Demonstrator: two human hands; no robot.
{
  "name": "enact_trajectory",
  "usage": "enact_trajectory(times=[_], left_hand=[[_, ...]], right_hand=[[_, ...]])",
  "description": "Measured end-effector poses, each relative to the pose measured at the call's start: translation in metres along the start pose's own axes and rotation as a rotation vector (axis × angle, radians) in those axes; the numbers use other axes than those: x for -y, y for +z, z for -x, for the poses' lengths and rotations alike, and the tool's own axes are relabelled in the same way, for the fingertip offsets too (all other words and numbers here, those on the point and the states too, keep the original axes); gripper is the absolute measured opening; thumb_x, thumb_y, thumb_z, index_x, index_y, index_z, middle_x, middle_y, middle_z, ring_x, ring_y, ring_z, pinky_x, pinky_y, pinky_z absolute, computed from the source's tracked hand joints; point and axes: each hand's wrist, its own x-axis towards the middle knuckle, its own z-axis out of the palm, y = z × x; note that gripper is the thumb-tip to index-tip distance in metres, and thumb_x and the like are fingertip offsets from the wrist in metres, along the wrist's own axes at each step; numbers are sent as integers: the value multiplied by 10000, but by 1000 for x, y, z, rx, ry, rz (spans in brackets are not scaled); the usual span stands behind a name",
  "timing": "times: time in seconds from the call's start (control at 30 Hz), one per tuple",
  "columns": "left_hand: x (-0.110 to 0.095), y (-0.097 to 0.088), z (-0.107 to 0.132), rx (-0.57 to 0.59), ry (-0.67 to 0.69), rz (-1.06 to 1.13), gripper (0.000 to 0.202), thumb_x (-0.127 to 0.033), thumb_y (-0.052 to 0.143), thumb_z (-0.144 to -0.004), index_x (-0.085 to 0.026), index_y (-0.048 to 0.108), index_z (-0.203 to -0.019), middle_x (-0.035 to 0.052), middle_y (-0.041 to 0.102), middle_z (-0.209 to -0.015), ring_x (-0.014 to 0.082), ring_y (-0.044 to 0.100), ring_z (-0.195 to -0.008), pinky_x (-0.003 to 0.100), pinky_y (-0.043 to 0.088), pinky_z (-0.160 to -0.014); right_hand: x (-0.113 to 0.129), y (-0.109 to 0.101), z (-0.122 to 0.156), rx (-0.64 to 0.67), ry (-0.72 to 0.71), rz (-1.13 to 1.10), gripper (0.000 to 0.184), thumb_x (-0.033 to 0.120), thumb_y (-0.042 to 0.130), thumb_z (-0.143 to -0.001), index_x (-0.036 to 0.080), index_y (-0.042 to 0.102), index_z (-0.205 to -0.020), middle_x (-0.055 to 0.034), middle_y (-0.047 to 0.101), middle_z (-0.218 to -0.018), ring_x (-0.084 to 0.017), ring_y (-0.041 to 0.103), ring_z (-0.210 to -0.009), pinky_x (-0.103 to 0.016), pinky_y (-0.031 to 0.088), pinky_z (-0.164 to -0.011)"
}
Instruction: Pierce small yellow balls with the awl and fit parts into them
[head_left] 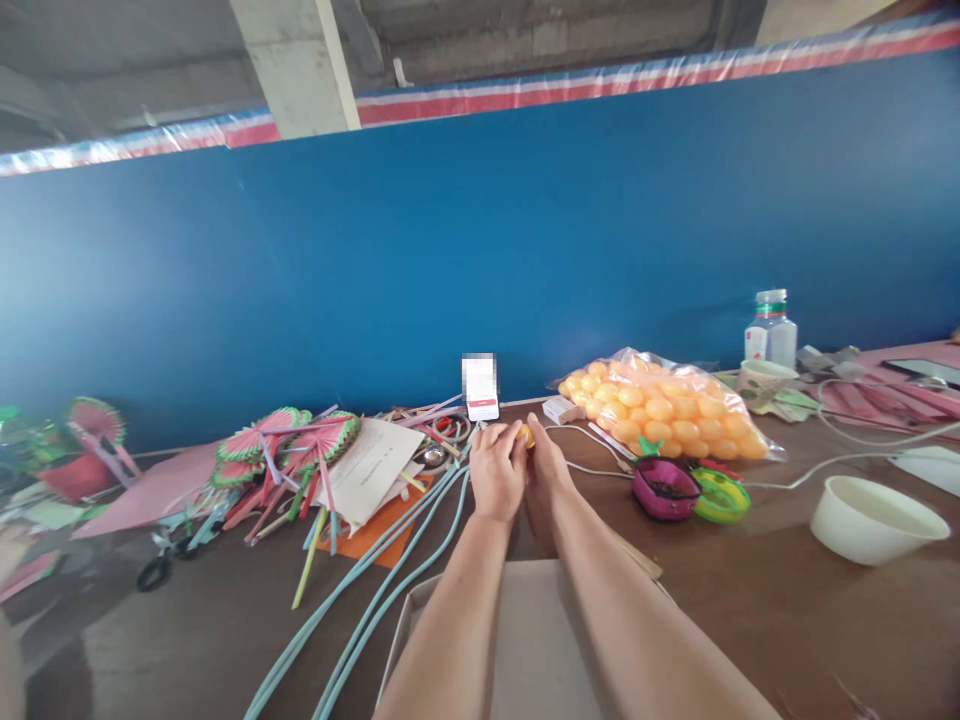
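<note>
Now my left hand [497,468] and right hand [548,462] close together around a small yellow-orange piece [527,437], just below the frame's centre, fingers hiding most of it. Phone [482,388] right above, bagged orange balls [664,408] centre-right, pink-and-green fans [324,440] centre-left!
</note>
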Motion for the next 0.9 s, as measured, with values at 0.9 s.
enact_trajectory(times=[0.9], left_hand=[[-2, 1, -3, 228, -585, 198, 355, -328, 418, -922, -178, 735, -870, 120, 702, -821, 236, 641, -800, 310, 432, -746]], right_hand=[[-13, -15, -16, -22, -433, 684, 446, 576, 524, -778, 200, 718, -920, -50, 723, -902, -229, 646, -904, -312, 480, -812]])
